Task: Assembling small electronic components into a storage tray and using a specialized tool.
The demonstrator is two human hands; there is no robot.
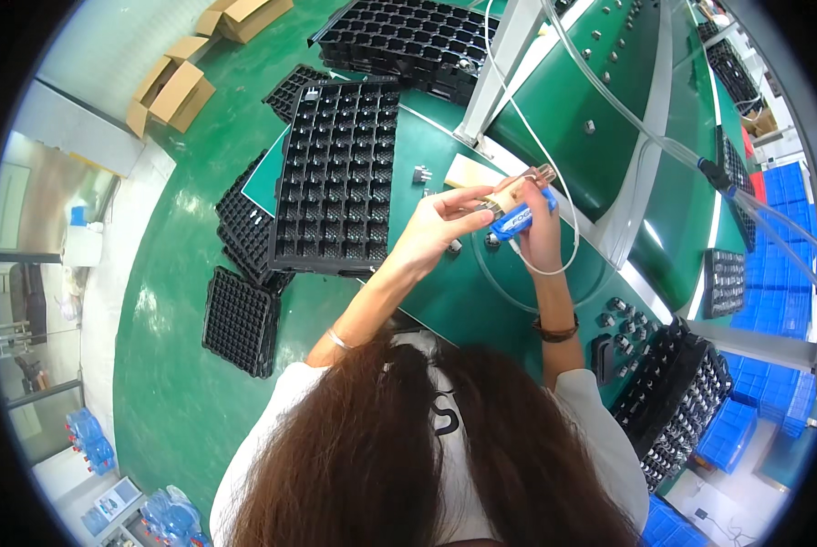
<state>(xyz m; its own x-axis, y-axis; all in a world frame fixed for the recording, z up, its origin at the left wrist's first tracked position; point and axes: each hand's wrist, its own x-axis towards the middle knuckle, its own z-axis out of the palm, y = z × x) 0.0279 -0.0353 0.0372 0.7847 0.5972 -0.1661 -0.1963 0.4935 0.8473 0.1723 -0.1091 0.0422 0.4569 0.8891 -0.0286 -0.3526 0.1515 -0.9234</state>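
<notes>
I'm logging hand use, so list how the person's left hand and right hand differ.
The left hand pinches a small metallic piece at its fingertips; the right hand grips a blue tool.
The left hand's wrist has a thin, pale bracelet; the right hand's has a wider, dark band.
Both are bare and held close together.

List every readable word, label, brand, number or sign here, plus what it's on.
Blue handheld tool in the right hand: white lettering, not transcribed here.
White shirt: dark printed character, not transcribed here.
White box at lower left: any print is too small to read.
I can make out no other text.
</notes>
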